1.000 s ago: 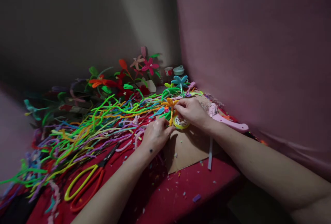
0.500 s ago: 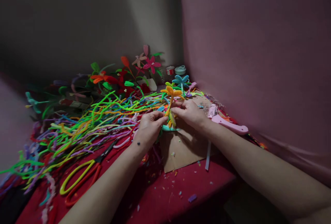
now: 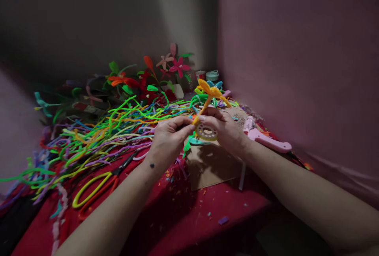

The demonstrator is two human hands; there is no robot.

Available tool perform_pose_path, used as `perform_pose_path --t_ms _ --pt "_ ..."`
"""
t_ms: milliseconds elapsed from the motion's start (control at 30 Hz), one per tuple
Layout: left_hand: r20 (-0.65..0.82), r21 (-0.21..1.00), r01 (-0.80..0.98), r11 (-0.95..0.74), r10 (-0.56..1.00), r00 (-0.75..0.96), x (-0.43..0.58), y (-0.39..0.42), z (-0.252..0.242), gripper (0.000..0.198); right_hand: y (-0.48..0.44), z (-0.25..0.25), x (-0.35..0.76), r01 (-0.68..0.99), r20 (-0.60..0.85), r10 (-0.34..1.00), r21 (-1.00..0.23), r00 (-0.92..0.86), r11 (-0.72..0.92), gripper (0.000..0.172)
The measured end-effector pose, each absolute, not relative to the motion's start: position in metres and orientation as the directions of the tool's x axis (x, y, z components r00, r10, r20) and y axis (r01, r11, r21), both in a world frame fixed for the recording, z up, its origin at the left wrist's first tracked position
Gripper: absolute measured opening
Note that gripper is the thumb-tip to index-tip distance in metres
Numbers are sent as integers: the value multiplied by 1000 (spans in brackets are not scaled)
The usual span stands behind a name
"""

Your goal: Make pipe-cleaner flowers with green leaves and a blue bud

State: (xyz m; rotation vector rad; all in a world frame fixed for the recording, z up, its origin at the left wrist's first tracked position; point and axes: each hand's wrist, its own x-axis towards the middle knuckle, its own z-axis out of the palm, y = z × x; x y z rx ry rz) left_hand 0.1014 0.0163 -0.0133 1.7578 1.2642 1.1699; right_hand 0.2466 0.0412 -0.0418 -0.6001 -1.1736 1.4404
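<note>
An orange-yellow pipe-cleaner flower (image 3: pixel 211 90) stands up between my two hands, above a brown cardboard sheet (image 3: pixel 211 167). My left hand (image 3: pixel 168 139) pinches the lower part of its stem with closed fingers. My right hand (image 3: pixel 225 129) is closed on the stem from the right and also carries a small tape roll (image 3: pixel 206 132) under its fingers. A teal pipe-cleaner piece (image 3: pixel 197 141) lies just below the roll.
A big heap of loose coloured pipe cleaners (image 3: pixel 103 129) covers the red tabletop (image 3: pixel 192 212) at left. Finished flowers (image 3: pixel 174 64) stand at the back. Yellow-and-red scissors (image 3: pixel 94 189) lie near left; a pink glue gun (image 3: pixel 266 137) lies right, by the pink wall.
Both hands have risen off the cardboard, lifting the orange-yellow flower higher. The tape roll, which lay on the cardboard, has come up with my right hand.
</note>
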Motion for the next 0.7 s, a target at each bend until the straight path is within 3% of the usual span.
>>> perform_pose_path --t_ms 200,333,400,500,567,700 --pt "271 869 391 -303 953 137 101 8 1 9 38 -37 253 -365 285 922 -914 -263 178 7" --pt "146 913 347 -213 967 209 87 10 12 15 38 -34 259 -371 292 930 -908 -221 197 7" --pt "117 918 366 -152 986 116 76 14 9 17 40 -34 261 -413 268 937 -897 -225 158 7" --pt "68 809 583 -74 997 32 66 25 -11 18 42 -35 262 -423 212 933 -903 -289 74 9" --pt "123 681 724 -110 992 35 64 32 -27 16 43 -36 260 -395 171 932 -918 -318 33 9" --pt "157 681 722 -121 987 18 66 40 -45 25 44 -39 257 -391 144 942 -920 -304 14 11"
